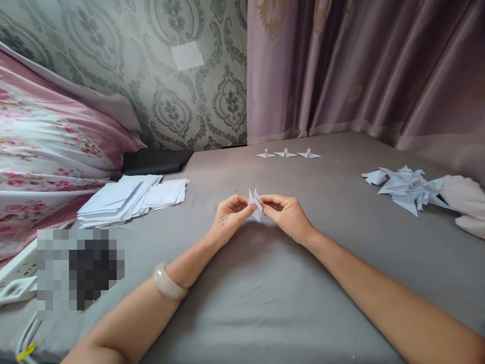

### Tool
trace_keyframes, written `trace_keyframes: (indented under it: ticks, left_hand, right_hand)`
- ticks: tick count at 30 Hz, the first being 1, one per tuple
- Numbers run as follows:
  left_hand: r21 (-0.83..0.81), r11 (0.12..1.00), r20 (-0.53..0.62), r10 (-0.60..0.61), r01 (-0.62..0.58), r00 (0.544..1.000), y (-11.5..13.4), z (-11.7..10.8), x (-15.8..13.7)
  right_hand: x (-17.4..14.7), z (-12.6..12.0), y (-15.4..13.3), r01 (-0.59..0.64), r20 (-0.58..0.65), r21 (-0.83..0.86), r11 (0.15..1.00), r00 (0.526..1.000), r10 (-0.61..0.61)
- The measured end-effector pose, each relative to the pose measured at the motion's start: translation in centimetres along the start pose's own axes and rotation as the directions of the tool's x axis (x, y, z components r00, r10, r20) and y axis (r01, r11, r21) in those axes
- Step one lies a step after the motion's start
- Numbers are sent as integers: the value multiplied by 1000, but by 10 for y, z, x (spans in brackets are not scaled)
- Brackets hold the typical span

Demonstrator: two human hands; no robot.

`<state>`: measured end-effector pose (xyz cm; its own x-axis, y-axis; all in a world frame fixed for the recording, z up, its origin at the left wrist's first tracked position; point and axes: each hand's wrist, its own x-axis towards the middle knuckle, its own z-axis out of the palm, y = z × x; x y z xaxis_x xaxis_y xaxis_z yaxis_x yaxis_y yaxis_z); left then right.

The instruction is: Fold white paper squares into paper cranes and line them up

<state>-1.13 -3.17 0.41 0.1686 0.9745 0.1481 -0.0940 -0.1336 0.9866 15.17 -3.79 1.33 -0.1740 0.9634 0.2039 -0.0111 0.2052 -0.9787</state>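
Note:
Between my two hands, a small folded white paper (256,206) is held above the grey sheet, with two points up and one point down. My left hand (232,215) pinches its left side between thumb and fingers. On the opposite side, my right hand (284,212) pinches the right edge the same way. Three finished-looking paper cranes (286,152) stand in a row farther back. At the right lies a heap of folded paper cranes (409,187). Stacks of white square paper (117,199) rest at the left.
A grey sheet (303,303) covers the surface. Behind the paper stacks lies a black flat item (155,161). A white power strip (22,268) with cables sits at the left edge, beside a blurred-out patch. Pale cloth (464,199) touches the crane heap. Curtains (341,65) hang behind.

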Motion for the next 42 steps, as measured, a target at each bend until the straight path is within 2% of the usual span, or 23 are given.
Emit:
trace_keyframes:
  ticks: [4, 7, 14, 20, 26, 30, 33, 42]
  left_hand:
    - [-23, 1000, -25, 14, -14, 1000, -2, -1, 1]
    - [-36, 999, -23, 30, -30, 999, -5, -2, 2]
    - [-59, 998, -41, 27, -29, 999, -5, -2, 2]
    - [-158, 987, -11, 37, -38, 999, -5, -4, 5]
    - [-114, 992, 67, -48, 56, 997, -5, -3, 3]
    - [-61, 997, 46, -40, 43, 998, -4, -1, 1]
    - [-40, 998, 78, -51, 54, 996, -3, -1, 0]
    - [-11, 989, 120, -146, 148, 982, 3, -1, -2]
  right_hand:
    - [-3, 0, -6, -57, 49, -9, 998, 997, 57]
    - [-3, 1, -4, -70, 21, 3, 998, 997, 70]
    - [0, -1, 3, -119, 21, 126, 985, 993, 117]
    - [1, -2, 5, -151, 55, 187, 971, 988, 143]
    - [3, 0, 9, -62, -15, 186, 981, 998, 66]
    - [1, -1, 6, -13, -80, 55, 998, 997, 17]
    - [1, -1, 4, -15, -119, -17, 1000, 993, 13]
    - [0, 1, 2, 0, -187, 44, 999, 982, 8]
